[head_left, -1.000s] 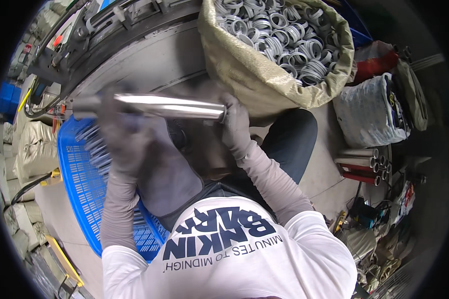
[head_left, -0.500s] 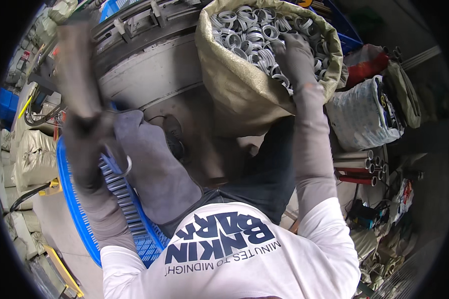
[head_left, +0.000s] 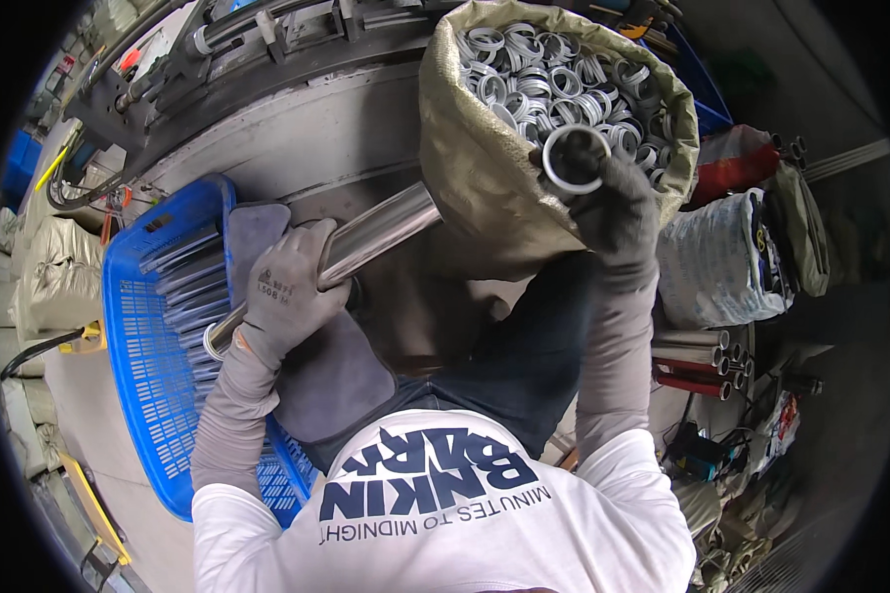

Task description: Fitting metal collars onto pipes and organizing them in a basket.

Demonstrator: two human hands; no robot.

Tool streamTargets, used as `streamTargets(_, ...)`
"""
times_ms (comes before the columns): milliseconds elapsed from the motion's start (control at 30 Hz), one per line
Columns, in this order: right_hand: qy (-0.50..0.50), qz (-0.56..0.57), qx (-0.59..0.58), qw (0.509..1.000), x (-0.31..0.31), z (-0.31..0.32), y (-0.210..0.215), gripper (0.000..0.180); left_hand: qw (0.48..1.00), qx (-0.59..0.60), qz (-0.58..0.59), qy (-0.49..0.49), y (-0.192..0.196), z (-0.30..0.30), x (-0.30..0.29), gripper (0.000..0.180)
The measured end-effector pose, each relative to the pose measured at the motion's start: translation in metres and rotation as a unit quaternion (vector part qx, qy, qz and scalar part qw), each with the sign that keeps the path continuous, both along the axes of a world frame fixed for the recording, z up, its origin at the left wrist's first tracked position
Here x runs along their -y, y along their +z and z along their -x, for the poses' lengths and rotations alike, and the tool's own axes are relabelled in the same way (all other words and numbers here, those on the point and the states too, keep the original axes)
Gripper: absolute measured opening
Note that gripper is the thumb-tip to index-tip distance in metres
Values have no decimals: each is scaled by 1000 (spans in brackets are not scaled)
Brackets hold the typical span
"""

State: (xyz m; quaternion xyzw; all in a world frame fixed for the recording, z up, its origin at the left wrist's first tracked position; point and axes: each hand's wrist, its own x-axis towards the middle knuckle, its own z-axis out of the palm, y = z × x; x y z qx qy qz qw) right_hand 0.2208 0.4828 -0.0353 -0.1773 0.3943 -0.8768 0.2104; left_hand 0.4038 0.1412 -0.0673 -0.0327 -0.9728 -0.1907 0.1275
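Observation:
My left hand (head_left: 295,287), in a grey glove, is closed around a shiny metal tube (head_left: 381,235) above my left thigh. The tube slants up to the right, and a pale ring (head_left: 210,342) sits at its near left end. At the near rim of a woven sack (head_left: 480,163), my gloved right hand (head_left: 618,212) pinches a light grey ring (head_left: 570,189), its round opening facing me. Behind that hand, many similar rings (head_left: 534,84) fill the sack.
A blue plastic basket (head_left: 148,425) with several metal tubes (head_left: 183,287) stands at my left. A grey pad (head_left: 336,385) covers my left thigh. Dark machine rails (head_left: 237,89) run along the far left. More tubes (head_left: 692,356) and a white bag (head_left: 722,247) lie at right.
My right hand has come back out of the sack's rings with one ring. My left hand, blurred earlier at the far left, has swung inward, bringing the tube across toward the sack.

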Motion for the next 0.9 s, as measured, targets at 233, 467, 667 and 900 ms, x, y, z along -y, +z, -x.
streamTargets(233,119,138,138,974,28,-27,-61,61,1000,2,4,-16,3,-3,-2,58)
streamTargets(467,110,-290,-42,950,42,-41,-41,52,999,-25,-2,-20,5,-5,-1,57)
streamTargets(667,186,-438,-185,860,51,-40,-50,66,999,-2,26,-47,0,-3,-2,56)
streamTargets(900,117,-229,-16,966,57,-39,-59,75,999,7,9,-47,2,-3,0,55)
